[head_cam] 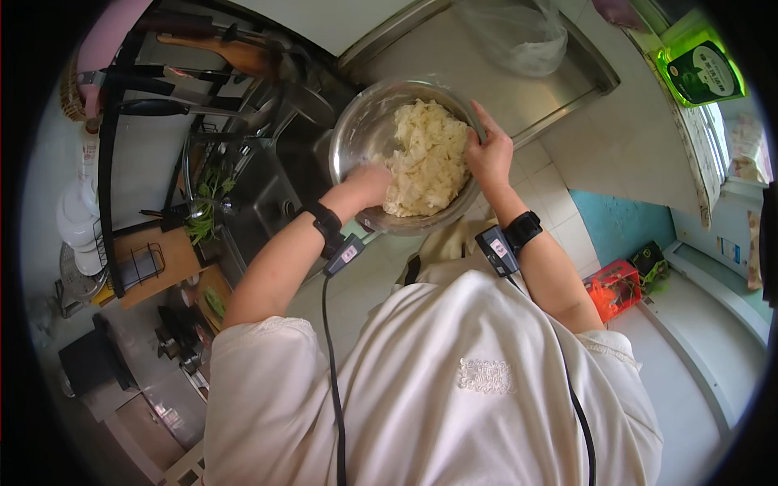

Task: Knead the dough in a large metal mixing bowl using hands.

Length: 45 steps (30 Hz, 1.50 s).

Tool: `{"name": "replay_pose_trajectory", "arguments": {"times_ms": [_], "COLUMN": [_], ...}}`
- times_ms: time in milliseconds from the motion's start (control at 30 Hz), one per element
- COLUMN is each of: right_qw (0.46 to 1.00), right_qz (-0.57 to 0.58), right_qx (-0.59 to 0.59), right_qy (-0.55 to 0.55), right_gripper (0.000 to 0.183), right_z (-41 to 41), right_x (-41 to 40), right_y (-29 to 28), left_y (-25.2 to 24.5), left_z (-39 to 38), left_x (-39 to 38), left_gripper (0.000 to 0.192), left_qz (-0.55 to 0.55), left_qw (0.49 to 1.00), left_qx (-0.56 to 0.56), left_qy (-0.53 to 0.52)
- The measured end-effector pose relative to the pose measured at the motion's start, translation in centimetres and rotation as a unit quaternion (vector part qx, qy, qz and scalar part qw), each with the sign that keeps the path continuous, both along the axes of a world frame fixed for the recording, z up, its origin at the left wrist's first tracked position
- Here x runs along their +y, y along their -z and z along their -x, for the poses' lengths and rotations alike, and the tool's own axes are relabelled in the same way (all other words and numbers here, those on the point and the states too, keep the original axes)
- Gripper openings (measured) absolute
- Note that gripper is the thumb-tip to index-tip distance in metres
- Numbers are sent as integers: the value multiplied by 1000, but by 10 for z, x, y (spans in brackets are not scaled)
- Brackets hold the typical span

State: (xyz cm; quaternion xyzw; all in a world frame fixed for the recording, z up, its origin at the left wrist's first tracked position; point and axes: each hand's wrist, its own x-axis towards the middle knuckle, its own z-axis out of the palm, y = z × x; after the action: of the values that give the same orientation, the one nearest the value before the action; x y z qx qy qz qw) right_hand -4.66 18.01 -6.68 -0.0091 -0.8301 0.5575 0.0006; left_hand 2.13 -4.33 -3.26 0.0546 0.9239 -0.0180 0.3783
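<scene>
A round stainless-steel bowl (358, 130) is before me, partly over the edge of the sink. Rough, lumpy pale-yellow dough (428, 159) fills its right side, and whitish smears cling to the bare inner wall. My left hand (369, 182) reaches over the near left rim into the bowl and presses against the dough's left edge; its fingers are hidden. At the right rim, my right hand (491, 149) grips the bowl, with one finger extended along the outside and the thumb over the edge.
Left of the bowl is a metal sink (261, 188) with leafy green vegetables (209, 203) near its tap. A knife rack (158, 91) stands beyond. A clear plastic bag (523, 42) lies on the steel counter (419, 61). A green detergent bottle (702, 67) stands at upper right. Cables hang from both wrists.
</scene>
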Motion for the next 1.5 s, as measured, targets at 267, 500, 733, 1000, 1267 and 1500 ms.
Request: {"name": "replay_pose_trajectory", "arguments": {"times_ms": [267,500,733,1000,1267,1500], "right_qw": [999,999,1000,999,999,1000], "right_qz": [-31,-36,4,2,-18,-11], "right_qx": [-21,-35,-9,46,-16,-11], "right_qy": [-13,-9,-28,-15,-36,-26], "right_gripper": [55,55,54,54,55,56], "right_z": [-1,0,-1,-1,0,1], "right_x": [-2,6,-1,-1,2,2], "right_y": [-10,-13,-11,-1,-11,-9], "left_y": [14,19,35,24,44,43], "left_z": [59,31,70,77,62,85], "left_x": [-4,-6,-32,38,0,35], "left_gripper": [26,24,34,36,39,37], "left_qz": [2,65,-174,-220,-315,-290], "left_qw": [921,965,904,889,763,845], "left_qx": [372,251,264,385,421,342], "left_qy": [120,-31,-287,-113,-375,-292]}}
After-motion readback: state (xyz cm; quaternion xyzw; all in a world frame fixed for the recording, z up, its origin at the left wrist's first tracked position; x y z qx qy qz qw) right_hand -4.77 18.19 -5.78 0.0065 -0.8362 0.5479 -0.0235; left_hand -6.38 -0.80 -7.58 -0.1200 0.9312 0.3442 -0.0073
